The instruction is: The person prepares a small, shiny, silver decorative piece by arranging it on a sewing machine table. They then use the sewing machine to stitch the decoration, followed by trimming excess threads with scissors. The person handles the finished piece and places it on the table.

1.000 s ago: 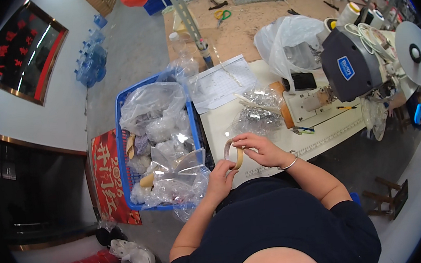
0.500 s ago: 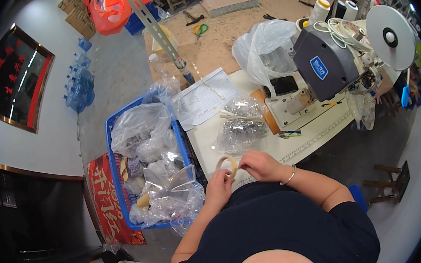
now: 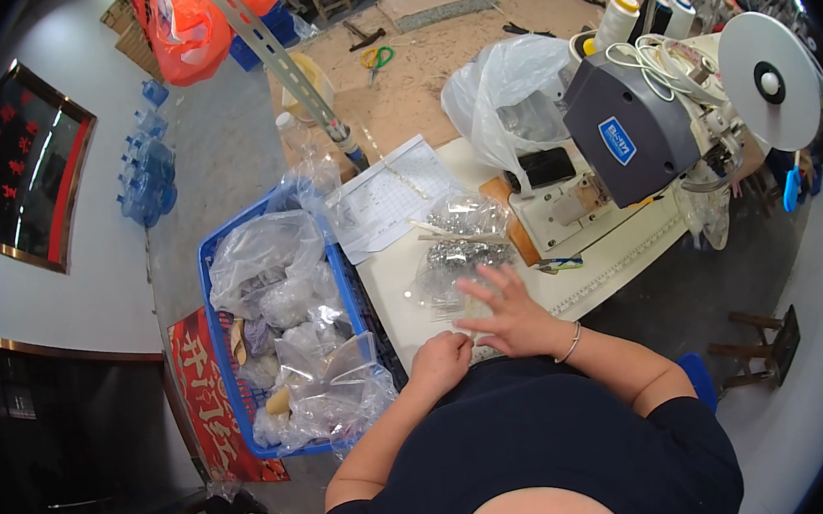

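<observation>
Since the earlier frame, the right hand (image 3: 510, 322) has been opened and lifted with its fingers spread, and the pale ring, then held in the left hand (image 3: 440, 362), is no longer clearly seen. By the right hand nothing appears to be grasped. The left hand is held half closed, with thumb and finger brought together, near the edge of the worktop (image 3: 385, 284); whether something thin is pinched there cannot be told. Where the ring is now cannot be told either; it may be hidden by the hands.

The step in hand is judged to be the handling of the ring, with the right hand freed for a moment. For the next move, a light, exact grip by the right fingers seems to be called for, with the left hand kept steady.

Counted are two hands, one bracelet (image 3: 568, 341), one machine (image 3: 630, 125), one phone (image 3: 546, 167), one basket (image 3: 224, 352) and one pair of scissors (image 3: 377, 58). Beyond the right fingers, shiny pieces are contained in clear plastic (image 3: 451, 265); whether one bag or two, and how many pieces, cannot be counted.
</observation>
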Demonstrator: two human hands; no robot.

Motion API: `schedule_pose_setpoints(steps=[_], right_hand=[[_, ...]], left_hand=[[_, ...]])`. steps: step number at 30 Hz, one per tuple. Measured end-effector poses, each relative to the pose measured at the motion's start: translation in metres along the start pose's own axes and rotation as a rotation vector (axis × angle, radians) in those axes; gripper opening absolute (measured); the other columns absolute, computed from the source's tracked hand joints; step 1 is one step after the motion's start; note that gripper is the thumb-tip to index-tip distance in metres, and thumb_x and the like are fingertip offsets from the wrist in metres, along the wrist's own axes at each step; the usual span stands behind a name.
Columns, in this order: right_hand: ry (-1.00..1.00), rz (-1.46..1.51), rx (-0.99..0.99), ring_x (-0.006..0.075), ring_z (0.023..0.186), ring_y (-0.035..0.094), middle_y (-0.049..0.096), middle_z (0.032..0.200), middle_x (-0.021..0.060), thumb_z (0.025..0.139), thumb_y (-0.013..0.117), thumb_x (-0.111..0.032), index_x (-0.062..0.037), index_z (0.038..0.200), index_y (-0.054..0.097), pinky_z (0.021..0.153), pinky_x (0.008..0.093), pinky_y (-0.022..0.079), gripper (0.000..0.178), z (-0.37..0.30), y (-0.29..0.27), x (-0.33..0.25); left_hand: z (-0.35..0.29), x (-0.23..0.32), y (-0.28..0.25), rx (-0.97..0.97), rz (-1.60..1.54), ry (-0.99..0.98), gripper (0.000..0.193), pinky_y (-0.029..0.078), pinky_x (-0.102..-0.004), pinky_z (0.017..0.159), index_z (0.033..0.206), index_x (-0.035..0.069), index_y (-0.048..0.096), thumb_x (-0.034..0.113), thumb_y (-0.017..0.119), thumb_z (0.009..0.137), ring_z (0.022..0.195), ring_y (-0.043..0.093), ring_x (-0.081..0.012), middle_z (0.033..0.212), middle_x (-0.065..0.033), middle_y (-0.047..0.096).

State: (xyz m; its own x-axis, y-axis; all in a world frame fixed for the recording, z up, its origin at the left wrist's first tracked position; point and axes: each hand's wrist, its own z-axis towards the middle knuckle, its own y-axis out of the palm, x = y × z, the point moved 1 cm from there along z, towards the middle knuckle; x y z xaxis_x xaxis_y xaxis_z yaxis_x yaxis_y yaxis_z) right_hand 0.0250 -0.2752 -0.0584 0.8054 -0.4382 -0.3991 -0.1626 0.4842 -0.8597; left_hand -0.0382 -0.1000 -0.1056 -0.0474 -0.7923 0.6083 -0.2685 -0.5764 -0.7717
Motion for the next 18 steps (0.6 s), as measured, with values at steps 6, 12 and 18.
schedule_pose_setpoints(steps=[6,12,18], right_hand=[[-0.147,0.053,-0.149,0.0242,0.113,0.045,0.058,0.094,0.0021,0.074,0.068,-0.022,-0.0117,0.083,0.058,0.101,0.0526,0.023,0.017,-0.011,0.027,0.022],[0.430,0.365,0.154,0.0226,0.082,0.057,0.058,0.079,0.0072,0.080,0.060,-0.011,-0.0062,0.079,0.057,0.078,0.0385,0.042,0.006,-0.021,0.048,0.034],[0.938,0.706,0.524,0.0092,0.074,0.055,0.060,0.081,0.0014,0.083,0.062,-0.010,-0.0037,0.092,0.060,0.066,0.0234,0.044,0.011,-0.028,0.003,0.110]], left_hand=[[0.000,0.018,-0.007,-0.061,0.055,-0.026,0.021,0.050,-0.0425,0.065,0.083,0.007,0.066,0.023,0.053,0.085,0.071,0.061,-0.0331,0.077,-0.0132,0.061],[0.004,0.018,-0.007,0.041,-0.075,0.020,0.018,0.049,-0.0392,0.065,0.088,0.010,0.069,0.022,0.056,0.086,0.071,0.061,-0.0296,0.076,-0.0101,0.060],[-0.004,-0.019,0.031,0.006,0.045,-0.026,0.031,0.048,-0.0427,0.066,0.109,0.011,0.063,0.027,0.061,0.082,0.075,0.060,-0.0330,0.079,-0.0118,0.060]])
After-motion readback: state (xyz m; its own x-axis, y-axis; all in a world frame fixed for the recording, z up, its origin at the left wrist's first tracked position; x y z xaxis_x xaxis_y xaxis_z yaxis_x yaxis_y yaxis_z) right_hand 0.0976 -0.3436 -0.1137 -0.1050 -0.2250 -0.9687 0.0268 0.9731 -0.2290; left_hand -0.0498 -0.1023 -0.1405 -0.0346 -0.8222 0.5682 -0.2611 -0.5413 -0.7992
